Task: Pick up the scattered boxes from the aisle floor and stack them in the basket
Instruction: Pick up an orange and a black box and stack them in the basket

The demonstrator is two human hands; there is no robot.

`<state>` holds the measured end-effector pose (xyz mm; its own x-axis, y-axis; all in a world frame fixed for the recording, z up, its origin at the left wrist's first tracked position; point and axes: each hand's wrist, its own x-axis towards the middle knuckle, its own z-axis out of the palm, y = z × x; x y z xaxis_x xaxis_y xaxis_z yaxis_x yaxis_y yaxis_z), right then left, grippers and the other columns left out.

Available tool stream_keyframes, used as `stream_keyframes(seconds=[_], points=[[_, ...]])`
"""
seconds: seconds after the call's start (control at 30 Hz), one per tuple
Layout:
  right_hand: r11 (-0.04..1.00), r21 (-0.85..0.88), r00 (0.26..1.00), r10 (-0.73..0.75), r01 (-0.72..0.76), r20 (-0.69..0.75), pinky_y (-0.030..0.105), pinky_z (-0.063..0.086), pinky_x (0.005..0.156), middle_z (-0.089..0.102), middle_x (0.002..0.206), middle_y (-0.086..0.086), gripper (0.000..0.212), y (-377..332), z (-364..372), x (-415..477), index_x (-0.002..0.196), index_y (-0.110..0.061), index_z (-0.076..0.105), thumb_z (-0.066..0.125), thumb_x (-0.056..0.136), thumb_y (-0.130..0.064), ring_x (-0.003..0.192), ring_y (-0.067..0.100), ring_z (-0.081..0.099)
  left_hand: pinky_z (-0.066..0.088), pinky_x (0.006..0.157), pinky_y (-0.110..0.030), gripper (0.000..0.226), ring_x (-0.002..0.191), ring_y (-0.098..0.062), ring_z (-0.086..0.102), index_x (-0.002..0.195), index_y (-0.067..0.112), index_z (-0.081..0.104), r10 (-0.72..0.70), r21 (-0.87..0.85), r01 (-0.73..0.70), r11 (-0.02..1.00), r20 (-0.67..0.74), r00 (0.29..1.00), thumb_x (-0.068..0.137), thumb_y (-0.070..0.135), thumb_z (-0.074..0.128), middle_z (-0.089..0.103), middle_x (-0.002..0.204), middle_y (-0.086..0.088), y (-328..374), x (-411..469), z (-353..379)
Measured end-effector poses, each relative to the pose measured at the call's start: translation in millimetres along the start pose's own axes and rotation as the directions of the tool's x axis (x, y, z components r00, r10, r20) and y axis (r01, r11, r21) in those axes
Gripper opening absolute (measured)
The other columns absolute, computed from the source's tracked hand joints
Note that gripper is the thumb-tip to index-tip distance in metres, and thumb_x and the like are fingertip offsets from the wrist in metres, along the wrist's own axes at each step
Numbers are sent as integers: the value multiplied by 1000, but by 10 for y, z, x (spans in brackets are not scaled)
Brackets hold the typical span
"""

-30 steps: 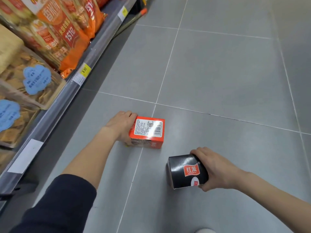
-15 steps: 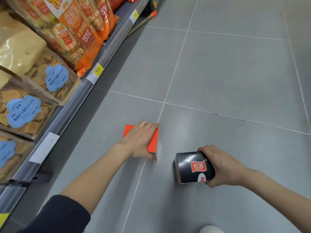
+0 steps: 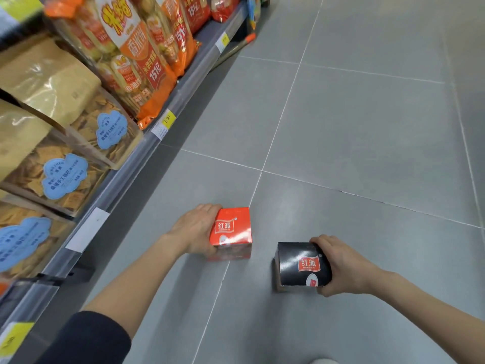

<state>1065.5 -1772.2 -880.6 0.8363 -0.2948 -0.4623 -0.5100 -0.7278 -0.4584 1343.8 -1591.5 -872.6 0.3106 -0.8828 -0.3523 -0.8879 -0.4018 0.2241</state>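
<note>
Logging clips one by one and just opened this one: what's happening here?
A person is reaching down to the grey tiled floor of a shop aisle, beside a shelf of snack bags. The left hand grips a red box from its side, and the right hand grips a black box. Both boxes are low at the floor; whether either is lifted is unclear. No basket is in view.

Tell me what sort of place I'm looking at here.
Most likely a supermarket or snack-shop aisle: a shelf of bagged snacks runs along the left, a yellow price tag sits on its front edge, and a grey tiled floor stretches ahead.
</note>
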Motion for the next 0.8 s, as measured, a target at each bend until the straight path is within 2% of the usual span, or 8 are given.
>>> stream_keyframes(seconds=[0.07,0.17,0.23,0.43,0.53,0.67,0.8], points=[[999,22,999,24,-25,25,19,39,73,45,97,-9,77,-109,-139,-2,115,-18,44,66,46,-44,90,13,45,44,86,-30,88,106,-20,50,125,21,38,-41,-19,43,999,73,996,51,53,73,53,113,1,-4,-127,-75],[999,46,999,26,-27,28,22,44,73,48,99,-6,82,-374,-471,-80,114,-18,45,63,41,-49,89,14,48,44,91,-31,93,107,-18,50,123,23,39,-77,-81,92,992,174,982,42,51,73,53,114,2,10,-372,-359],[996,75,999,34,-37,36,21,43,71,51,102,-4,82,-589,-759,-177,114,-17,46,68,41,-46,88,14,50,42,92,-29,94,107,-17,49,125,22,38,-88,-120,114,986,204,975,44,50,78,52,116,2,71,-574,-681],[997,62,998,-57,54,41,20,44,72,54,100,-5,79,-1513,-1905,-595,115,-17,47,82,47,-39,89,15,53,45,90,-28,88,102,-10,52,122,24,42,-110,-255,156,954,186,976,49,49,85,53,111,10,315,-1352,-2142],[990,89,991,-116,109,73,12,42,64,54,94,-9,69,-2090,-2629,-891,108,-22,48,86,50,-31,85,12,54,48,88,-28,84,99,-7,55,118,27,43,-148,-294,195,936,173,974,49,50,85,56,109,12,438,-1830,-3039],[981,58,976,-190,185,109,22,45,64,54,85,-11,67,-2869,-3630,-1317,96,-23,47,85,42,-36,75,9,54,45,83,-21,87,98,-4,53,118,33,39,-222,-318,260,912,149,964,47,56,84,53,106,18,625,-2591,-4216],[945,-22,935,-320,327,151,25,49,70,58,93,-6,68,-3834,-4583,-1785,104,-19,50,86,49,-32,85,16,59,46,85,-23,91,101,-6,53,122,31,38,-324,-296,334,895,87,942,49,58,83,53,112,14,798,-3525,-5253]])
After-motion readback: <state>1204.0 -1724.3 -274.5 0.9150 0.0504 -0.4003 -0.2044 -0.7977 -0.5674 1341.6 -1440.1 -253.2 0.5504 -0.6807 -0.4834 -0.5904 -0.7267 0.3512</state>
